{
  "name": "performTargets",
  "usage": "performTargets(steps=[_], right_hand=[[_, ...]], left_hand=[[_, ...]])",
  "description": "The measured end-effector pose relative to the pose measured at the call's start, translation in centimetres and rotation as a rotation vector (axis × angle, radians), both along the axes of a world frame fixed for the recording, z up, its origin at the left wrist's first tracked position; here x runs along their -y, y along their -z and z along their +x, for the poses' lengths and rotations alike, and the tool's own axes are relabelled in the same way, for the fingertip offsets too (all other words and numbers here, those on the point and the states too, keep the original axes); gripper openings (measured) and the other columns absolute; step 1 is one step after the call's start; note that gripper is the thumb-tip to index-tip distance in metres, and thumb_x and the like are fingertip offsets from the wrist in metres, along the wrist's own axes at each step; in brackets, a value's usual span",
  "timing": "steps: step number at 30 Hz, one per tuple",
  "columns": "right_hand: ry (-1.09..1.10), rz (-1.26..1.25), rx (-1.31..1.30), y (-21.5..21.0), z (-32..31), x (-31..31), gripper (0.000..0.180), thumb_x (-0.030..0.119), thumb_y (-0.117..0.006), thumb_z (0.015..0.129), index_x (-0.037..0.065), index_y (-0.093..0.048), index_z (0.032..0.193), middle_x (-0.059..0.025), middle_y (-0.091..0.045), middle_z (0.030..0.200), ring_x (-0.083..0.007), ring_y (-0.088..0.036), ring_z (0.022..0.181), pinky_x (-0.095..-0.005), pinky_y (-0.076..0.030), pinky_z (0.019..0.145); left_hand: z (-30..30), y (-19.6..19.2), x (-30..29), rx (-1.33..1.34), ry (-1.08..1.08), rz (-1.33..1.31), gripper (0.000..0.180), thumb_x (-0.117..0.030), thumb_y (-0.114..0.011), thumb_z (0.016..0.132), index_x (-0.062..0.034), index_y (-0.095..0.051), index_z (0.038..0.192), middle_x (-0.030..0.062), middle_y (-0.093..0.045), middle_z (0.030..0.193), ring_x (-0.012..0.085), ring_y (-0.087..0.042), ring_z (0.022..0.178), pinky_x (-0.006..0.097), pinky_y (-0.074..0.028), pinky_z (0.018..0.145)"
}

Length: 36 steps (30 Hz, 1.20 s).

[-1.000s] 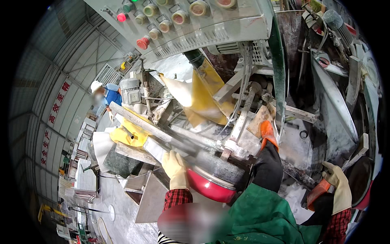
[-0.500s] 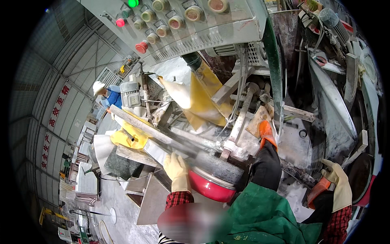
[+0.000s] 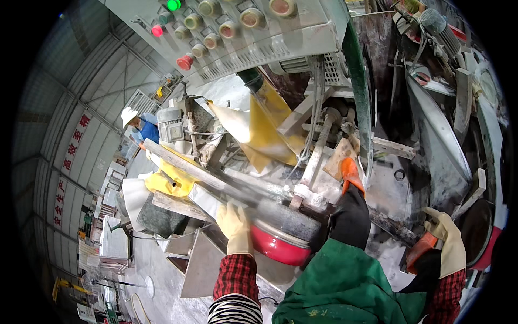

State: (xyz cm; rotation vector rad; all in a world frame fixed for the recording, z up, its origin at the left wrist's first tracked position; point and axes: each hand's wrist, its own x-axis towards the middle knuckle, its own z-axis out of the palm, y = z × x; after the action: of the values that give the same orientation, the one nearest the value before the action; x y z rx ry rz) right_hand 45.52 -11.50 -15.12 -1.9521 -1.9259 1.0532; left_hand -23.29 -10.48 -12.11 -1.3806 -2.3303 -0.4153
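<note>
The head view, read from its left edge, shows a person in a white helmet (image 3: pixel 128 115) far off at upper left, then a grey control panel (image 3: pixel 253 32) with red and green buttons across the top. At lower centre the left hand (image 3: pixel 235 228), in a pale glove, lies flat and closed against a grey metal bar (image 3: pixel 270 208) that runs aslant over a red bowl-shaped part (image 3: pixel 278 247). Right of it an orange and black glove (image 3: pixel 350 208) reaches up toward the machine's shaft (image 3: pixel 318 148). At lower right the right hand (image 3: pixel 448 243) grips an orange handle (image 3: pixel 421 249).

To do this well, I judge the left palm should press evenly on the bar while the right keeps the handle firm, fingers away from the shaft.

Against the earlier frame, both hands keep their grip; the view has tipped slightly, so the panel sits higher.
</note>
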Motion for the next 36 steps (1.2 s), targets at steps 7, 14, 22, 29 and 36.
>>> performTargets(steps=[7,14,22,29,36], right_hand=[[-0.008,0.079,0.052,0.7,0.2,0.1,0.055,0.013,-0.069,0.088,0.016,-0.060,0.142,-0.0243,-0.074,0.101,-0.0408,-0.071,0.096,-0.0410,-0.056,0.087],[-0.013,-0.126,0.187,-0.3,-0.3,0.0,0.054,0.031,-0.068,0.092,0.019,-0.059,0.144,-0.0235,-0.071,0.115,-0.0411,-0.068,0.108,-0.0457,-0.053,0.094],[-0.090,0.069,0.141,2.6,-0.1,-0.9,0.055,0.037,-0.064,0.094,0.028,-0.055,0.147,-0.0200,-0.073,0.100,-0.0399,-0.070,0.091,-0.0473,-0.055,0.083],[0.214,0.202,-0.803,-0.5,-2.9,-0.6,0.054,0.037,-0.063,0.101,0.020,-0.052,0.152,-0.0116,-0.070,0.121,-0.0235,-0.069,0.103,-0.0388,-0.056,0.089],[0.657,0.510,-1.514,-3.3,-3.4,1.5,0.065,0.011,-0.067,0.098,0.009,-0.039,0.157,-0.0099,-0.061,0.140,-0.0181,-0.065,0.115,-0.0327,-0.053,0.099]], left_hand=[[0.1,0.6,0.5,0.210,0.038,0.158,0.049,-0.025,-0.068,0.091,0.0014,-0.057,0.131,0.0279,-0.054,0.130,0.0460,-0.049,0.124,0.051,-0.040,0.107],[-5.3,2.9,0.0,0.523,0.185,0.238,0.050,-0.006,-0.071,0.087,0.0051,-0.058,0.133,0.0266,-0.055,0.140,0.0401,-0.051,0.131,0.043,-0.038,0.115],[2.5,-2.1,-0.3,1.076,0.568,0.393,0.046,-0.027,-0.047,0.110,0.0056,-0.055,0.142,0.0217,-0.056,0.145,0.0342,-0.048,0.139,0.043,-0.038,0.119],[33.0,-9.7,-5.3,0.658,1.358,0.128,0.061,0.003,-0.066,0.085,-0.0025,-0.054,0.144,0.0216,-0.044,0.157,0.0415,-0.040,0.147,0.049,-0.027,0.124],[52.3,-10.7,-2.5,0.474,1.929,-0.189,0.069,-0.005,-0.083,0.076,0.0004,-0.056,0.140,0.0334,-0.053,0.143,0.0480,-0.057,0.127,0.044,-0.052,0.101]])
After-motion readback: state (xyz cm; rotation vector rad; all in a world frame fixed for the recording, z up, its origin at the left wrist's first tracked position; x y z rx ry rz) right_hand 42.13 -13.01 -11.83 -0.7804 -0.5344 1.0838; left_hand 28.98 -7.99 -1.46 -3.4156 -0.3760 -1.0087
